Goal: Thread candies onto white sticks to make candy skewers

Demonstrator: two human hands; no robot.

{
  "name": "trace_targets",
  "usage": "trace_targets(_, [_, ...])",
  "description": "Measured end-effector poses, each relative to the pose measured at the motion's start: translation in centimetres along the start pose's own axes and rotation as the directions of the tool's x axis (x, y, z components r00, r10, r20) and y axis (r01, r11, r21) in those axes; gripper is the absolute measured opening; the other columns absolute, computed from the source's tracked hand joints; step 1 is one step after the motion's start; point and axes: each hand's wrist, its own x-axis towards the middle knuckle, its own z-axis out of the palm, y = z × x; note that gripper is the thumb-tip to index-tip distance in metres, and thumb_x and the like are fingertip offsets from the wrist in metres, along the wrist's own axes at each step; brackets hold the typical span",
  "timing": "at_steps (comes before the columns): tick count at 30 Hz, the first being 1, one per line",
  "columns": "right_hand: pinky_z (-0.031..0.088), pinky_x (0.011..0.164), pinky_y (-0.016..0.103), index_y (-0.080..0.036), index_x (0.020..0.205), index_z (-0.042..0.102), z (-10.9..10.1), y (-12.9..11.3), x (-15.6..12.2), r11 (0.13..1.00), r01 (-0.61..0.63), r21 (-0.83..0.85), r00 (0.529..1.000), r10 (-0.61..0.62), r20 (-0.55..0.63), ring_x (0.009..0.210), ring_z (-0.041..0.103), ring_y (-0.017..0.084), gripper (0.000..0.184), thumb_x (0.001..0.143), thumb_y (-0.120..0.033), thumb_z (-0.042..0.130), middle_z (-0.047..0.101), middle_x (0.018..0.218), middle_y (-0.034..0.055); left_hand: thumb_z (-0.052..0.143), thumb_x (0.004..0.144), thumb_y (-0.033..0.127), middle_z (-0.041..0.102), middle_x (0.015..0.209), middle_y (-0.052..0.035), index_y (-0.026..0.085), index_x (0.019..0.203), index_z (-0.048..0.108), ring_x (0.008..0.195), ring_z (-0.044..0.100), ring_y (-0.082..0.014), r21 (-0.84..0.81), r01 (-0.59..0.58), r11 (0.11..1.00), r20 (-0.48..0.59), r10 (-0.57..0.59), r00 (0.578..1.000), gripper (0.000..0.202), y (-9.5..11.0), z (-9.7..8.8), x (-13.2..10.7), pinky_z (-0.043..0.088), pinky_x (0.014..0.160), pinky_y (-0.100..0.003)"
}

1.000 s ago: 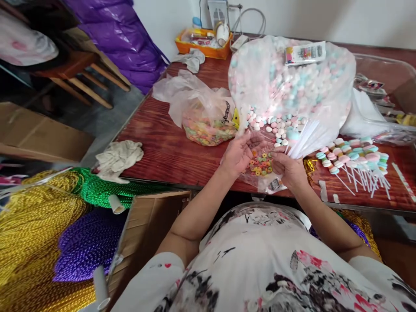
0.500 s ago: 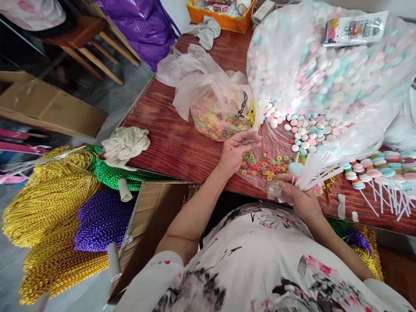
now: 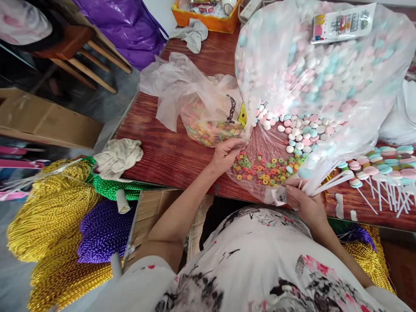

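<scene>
My left hand [image 3: 229,154] is closed in a pinch on the left edge of a large clear plastic bag [image 3: 276,80]. Inside the bag's near part lie small coloured rings [image 3: 268,173], with pink, white and blue button-shaped pieces [image 3: 302,132] behind them. At the bag's front right edge, my right hand [image 3: 305,203] grips a bundle of thin white sticks [image 3: 321,180]. A pale blue disc [image 3: 304,173] shows at the upper end of the bundle. The right fingertips lie beside the bag's near edge; whether they also hold it I cannot tell.
A second bag [image 3: 211,117] of coloured rings stands left of the large one. Stacked discs on sticks [image 3: 385,169] lie at right. A crumpled cloth [image 3: 118,158] sits on the table's left corner. Beaded strands [image 3: 48,212] and an open cardboard box [image 3: 152,212] are below.
The view has shifted, so most table things sit further left. My right hand has moved slightly right with the sticks, which now fan out more visibly. My left hand keeps its pinch.
</scene>
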Motion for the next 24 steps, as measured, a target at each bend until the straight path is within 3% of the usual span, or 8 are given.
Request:
trace_targets(6, [0.025,0.046,0.024,-0.019,0.089,0.077,-1.1,-0.6,0.5,0.994,0.035,-0.108,0.993,-0.046,-0.106,0.049,0.033,0.007,0.026,0.074,-0.037,0.088,0.046,0.056,-0.0069,0.080,0.070,0.018,0.081,0.100,-0.0070,0.019,0.092,0.082,0.104,0.076,-0.0245,-0.042,0.048,0.998,-0.139,-0.053,0.989,0.022,-0.2,-1.8,-3.2,0.057,0.106,-0.041])
trace_targets(11, [0.019,0.042,0.023,-0.019,0.087,0.077,-2.1,-1.2,0.9,0.990,0.103,-0.098,0.980,-0.118,-0.159,0.044,0.030,0.007,0.026,0.073,-0.039,0.088,0.042,0.051,-0.0074,0.078,0.068,0.013,0.081,0.099,-0.0055,0.020,0.099,0.078,0.105,0.077,-0.0252,-0.348,0.031,0.937,-0.212,-0.111,0.971,0.032,2.6,-2.2,-5.0,0.056,0.108,-0.045])
trace_targets(17, [0.020,0.043,0.024,-0.021,0.097,0.077,-2.4,-1.0,1.1,0.980,0.162,-0.116,0.981,-0.172,-0.084,0.047,0.028,0.008,0.028,0.083,-0.045,0.079,0.035,0.054,-0.0078,0.071,0.083,0.018,0.079,0.110,-0.0093,0.020,0.112,0.071,0.117,0.073,-0.0245,-0.495,0.113,0.862,-0.110,-0.191,0.975,0.029,4.8,0.3,-4.9,0.048,0.117,-0.046])
trace_targets(20, [0.031,0.048,0.026,-0.022,0.086,0.073,-3.1,-1.2,1.3,0.946,0.186,-0.266,0.973,-0.214,-0.081,0.054,0.038,0.012,0.025,0.085,-0.046,0.078,0.045,0.061,-0.0041,0.069,0.085,0.018,0.077,0.118,-0.0119,0.021,0.120,0.068,0.125,0.069,-0.0257,-0.505,0.181,0.844,-0.014,-0.218,0.976,0.035,5.1,2.0,-4.6,0.046,0.119,-0.048])
trace_targets(24, [0.036,0.055,0.028,-0.022,0.068,0.063,-3.8,-1.9,2.0,0.885,0.206,-0.417,0.977,-0.209,0.038,0.061,0.044,0.015,0.036,0.088,-0.049,0.075,0.052,0.064,-0.0012,0.070,0.079,0.011,0.077,0.122,-0.0115,0.023,0.120,0.069,0.129,0.067,-0.0271,-0.473,0.246,0.846,0.097,-0.227,0.969,0.043,4.9,4.0,-4.3,0.045,0.120,-0.051])
